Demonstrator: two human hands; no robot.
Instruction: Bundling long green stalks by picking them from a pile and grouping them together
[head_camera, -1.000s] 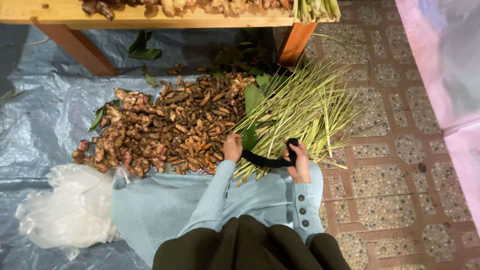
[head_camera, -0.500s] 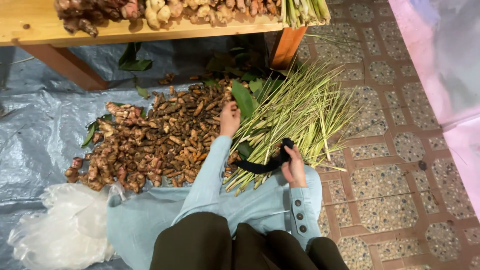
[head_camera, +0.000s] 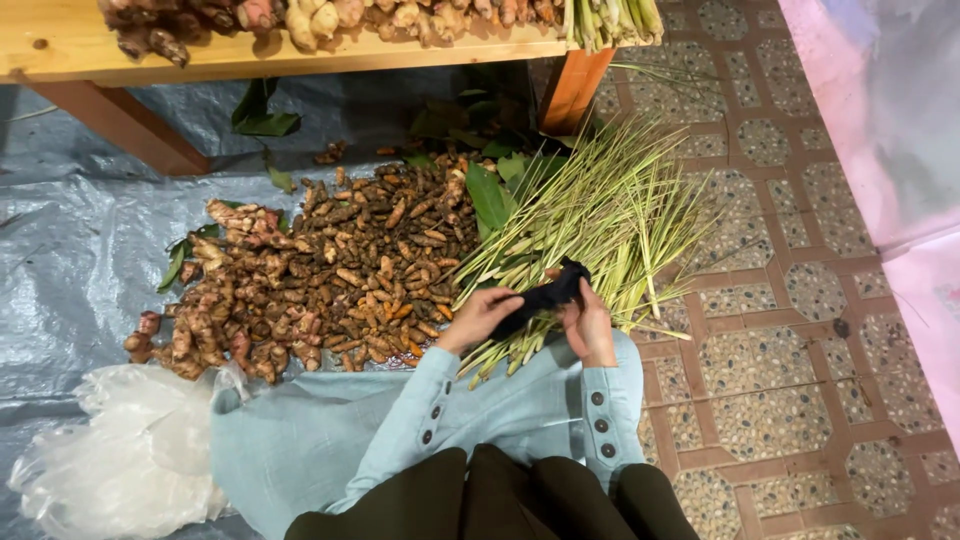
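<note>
Head view, looking down. I see both hands meeting over a black strip of cloth (head_camera: 545, 296): left hand (head_camera: 480, 315) pinches its lower end, right hand (head_camera: 588, 325) grips the upper part, fingers closed on it. The strip hangs just above the near ends of a fan of lemongrass stalks (head_camera: 600, 215).

Surface: a grey-blue plastic tarp (head_camera: 70, 260) covers the floor's left side; to the right, bare patterned floor tiles (head_camera: 770, 370), brown with pebbled insets. A heap of turmeric and ginger-like roots (head_camera: 330, 270) lies on the tarp, touching the stalks. Green leaves (head_camera: 487, 195) lie between them. A clear plastic bag (head_camera: 130, 460) sits at lower left. A wooden table (head_camera: 250, 55) along the top edge carries more roots. A pink sheet (head_camera: 900, 150) hangs at right.
</note>
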